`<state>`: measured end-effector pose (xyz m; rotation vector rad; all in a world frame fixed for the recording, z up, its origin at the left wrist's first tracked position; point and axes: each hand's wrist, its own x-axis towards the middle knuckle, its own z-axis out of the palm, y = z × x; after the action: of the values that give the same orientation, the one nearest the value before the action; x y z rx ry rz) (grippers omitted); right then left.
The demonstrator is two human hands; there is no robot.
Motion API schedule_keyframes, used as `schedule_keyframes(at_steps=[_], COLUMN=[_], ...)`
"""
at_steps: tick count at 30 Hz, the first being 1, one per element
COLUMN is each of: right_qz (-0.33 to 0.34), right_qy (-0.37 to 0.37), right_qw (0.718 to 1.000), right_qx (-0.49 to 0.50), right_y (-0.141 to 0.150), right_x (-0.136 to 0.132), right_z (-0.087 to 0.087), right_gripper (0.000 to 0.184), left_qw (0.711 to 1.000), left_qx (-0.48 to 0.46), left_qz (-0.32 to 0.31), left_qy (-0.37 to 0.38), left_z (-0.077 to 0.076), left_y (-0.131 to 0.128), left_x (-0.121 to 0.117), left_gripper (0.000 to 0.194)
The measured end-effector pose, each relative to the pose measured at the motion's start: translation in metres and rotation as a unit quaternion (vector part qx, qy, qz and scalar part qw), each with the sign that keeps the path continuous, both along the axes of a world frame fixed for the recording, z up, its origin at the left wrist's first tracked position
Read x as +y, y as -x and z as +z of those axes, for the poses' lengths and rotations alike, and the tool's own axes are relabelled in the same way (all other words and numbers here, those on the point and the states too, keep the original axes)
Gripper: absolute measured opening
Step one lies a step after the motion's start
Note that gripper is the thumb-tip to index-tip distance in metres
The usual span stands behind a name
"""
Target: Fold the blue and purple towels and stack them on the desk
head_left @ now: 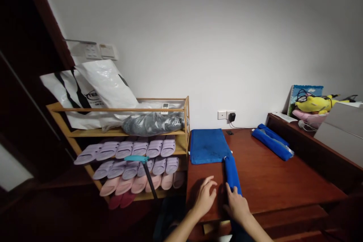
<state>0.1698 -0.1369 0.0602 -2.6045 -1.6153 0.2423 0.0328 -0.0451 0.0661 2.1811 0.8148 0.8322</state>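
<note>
A long, narrow folded blue cloth (232, 174) runs from the table's front edge back towards a flat, folded blue cloth (210, 146). My right hand (237, 205) rests on the near part of the narrow cloth, its index finger stretched along the left edge and the thumb apart from it. To the left, my left hand (205, 196) hovers just above or touches the wooden tabletop (266, 181); its fingers are apart and slightly bent, holding nothing. Farther right on the table lies a rolled or folded blue cloth (272, 141).
Left of the table stands a wooden shoe rack (185, 121) with purple slippers (132, 147), pink slippers (138, 183) and white bags (104, 87). A teal-topped handle (136, 158) leans before it. A raised ledge (300, 130) holds a yellow plush toy (313, 104) and white boxes (342, 128).
</note>
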Motion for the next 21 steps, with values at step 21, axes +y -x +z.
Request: schedule_keyframes(at_steps=[21], right_qz=[-0.134], right_qy=[-0.104], right_qw=[0.974], right_qx=[0.151], right_y=[-0.074], right_x=[0.025], right_z=[-0.023], right_gripper=[0.027], left_qw=[0.970], left_qx=[0.149], left_qz=[-0.180], left_qy=[-0.074], left_z=[-0.013], left_y=[-0.007], left_x=[-0.058], left_gripper=[0.048])
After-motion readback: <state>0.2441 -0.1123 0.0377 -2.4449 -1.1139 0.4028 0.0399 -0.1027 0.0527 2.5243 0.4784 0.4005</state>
